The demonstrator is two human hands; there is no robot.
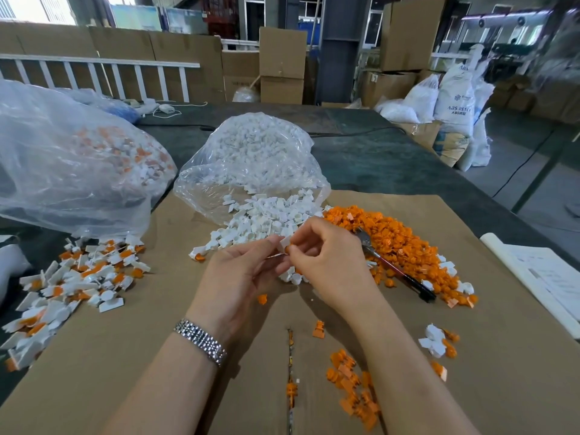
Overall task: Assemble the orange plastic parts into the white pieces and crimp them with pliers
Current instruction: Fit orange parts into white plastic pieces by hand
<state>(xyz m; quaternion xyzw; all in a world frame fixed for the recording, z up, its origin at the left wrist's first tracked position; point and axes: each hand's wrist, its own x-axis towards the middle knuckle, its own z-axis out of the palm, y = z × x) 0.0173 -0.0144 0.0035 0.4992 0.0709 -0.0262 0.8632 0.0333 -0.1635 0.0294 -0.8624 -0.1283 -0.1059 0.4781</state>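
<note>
1. My left hand (241,271) and right hand (326,255) meet over the middle of the cardboard sheet (125,356) that covers the dark surface (376,158).
2. Between them I hold one white piece (285,243) with an orange plastic part (289,248) at its lower edge; the fingers of both hands are curled in and pinch this pair from either side.
3. A metal watch band (201,342) sits on my left wrist.
4. Just far of my hands lies the heap of loose white pieces (260,218), spilling from the mouth of a clear plastic bag (251,158).
5. To the right of that heap, touching it, is the pile of orange parts (398,243).
6. The pliers (392,265) lie on the orange pile just right of my right hand, jaws pointing far-left, dark handles toward the near right.
7. On the left of the cardboard sits a spread of assembled white-and-orange pieces (72,284), below a second, larger clear bag (69,158) holding more of the same.
8. Near me, scattered orange parts (351,387) lie by my right forearm, and a few white and orange bits (437,340) lie further right.
9. Printed papers (546,277) rest at the right edge of the surface.
</note>
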